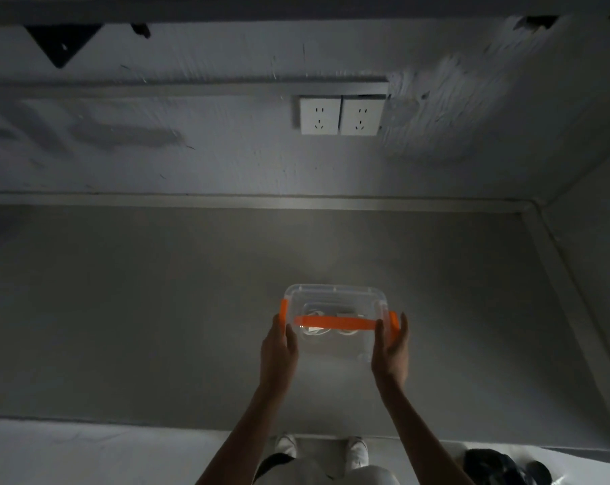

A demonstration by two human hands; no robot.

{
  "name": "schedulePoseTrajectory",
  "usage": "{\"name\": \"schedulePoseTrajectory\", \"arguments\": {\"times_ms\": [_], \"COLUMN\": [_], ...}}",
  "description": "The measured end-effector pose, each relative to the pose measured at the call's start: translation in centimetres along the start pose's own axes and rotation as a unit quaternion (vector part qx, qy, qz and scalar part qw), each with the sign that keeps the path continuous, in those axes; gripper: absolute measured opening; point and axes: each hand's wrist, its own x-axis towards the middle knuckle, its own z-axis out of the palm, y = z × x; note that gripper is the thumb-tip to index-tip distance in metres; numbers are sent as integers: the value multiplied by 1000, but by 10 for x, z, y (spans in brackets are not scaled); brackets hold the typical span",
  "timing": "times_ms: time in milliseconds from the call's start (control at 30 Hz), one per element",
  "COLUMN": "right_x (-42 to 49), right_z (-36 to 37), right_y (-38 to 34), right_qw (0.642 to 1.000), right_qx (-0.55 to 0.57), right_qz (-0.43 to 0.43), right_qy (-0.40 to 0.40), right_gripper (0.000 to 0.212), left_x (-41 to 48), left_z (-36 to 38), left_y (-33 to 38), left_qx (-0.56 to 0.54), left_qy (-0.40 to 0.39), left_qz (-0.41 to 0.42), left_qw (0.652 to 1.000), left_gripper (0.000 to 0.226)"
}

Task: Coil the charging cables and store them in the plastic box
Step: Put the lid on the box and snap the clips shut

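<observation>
A clear plastic box with an orange handle and orange side clips rests on the grey table, lid on. Coiled white charging cables show faintly through the lid under the handle. My left hand presses against the box's left side near the left clip. Against the right side sits my right hand, fingers by the right clip. Both hands grip the box between them.
The grey table meets a wall at the back and a side wall on the right. Two white wall sockets sit above the table. A dark bag lies on the floor at the lower right, beside my feet.
</observation>
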Motion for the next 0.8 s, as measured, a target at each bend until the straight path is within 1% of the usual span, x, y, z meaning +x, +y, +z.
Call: {"name": "schedulePoseTrajectory", "arguments": {"times_ms": [200, 300, 367, 400, 433, 500, 533, 567, 633, 700, 800], "right_x": [-2, 4, 6, 6, 3, -3, -6, -8, -12, -13, -11], "right_z": [-2, -3, -7, -9, -11, -12, -12, -10, -7, -6, -7], "right_y": [-1, 3, 1, -1, -2, -2, -1, -1, -7, -12, -12], "right_qw": [1000, 997, 995, 997, 999, 995, 988, 981, 971, 964, 962], "right_qx": [-5, -7, 34, 35, 12, -77, -116, -145, -183, -203, -208], "right_qz": [9, 74, 90, 74, 53, 9, -23, -56, -98, -116, -132], "right_qy": [-5, -19, -20, -12, 1, 61, 97, 116, 120, 125, 120], "right_gripper": [64, 72, 72, 66, 61, 51, 46, 42, 33, 26, 21], "left_x": [-1, -3, -2, -2, -2, -3, -4, -5, -4, -3, -2], "left_z": [4, 5, 5, 4, 4, 5, 5, 5, 6, 7, 7], "left_y": [2, 2, 4, 5, 5, 6, 7, 7, 8, 9, 11], "left_qx": [12, 16, 15, 14, 14, 16, 16, 15, 14, 14, 14], "left_qy": [10, 12, 5, 4, 6, 11, 16, 19, 18, 16, 14], "left_qz": [5, -9, -13, -14, -15, -23, -28, -30, -37, -43, -49], "left_qw": [1000, 1000, 1000, 1000, 1000, 1000, 999, 999, 999, 999, 999], "left_gripper": [38, 35, 35, 36, 37, 40, 40, 39, 37, 36, 35]}}
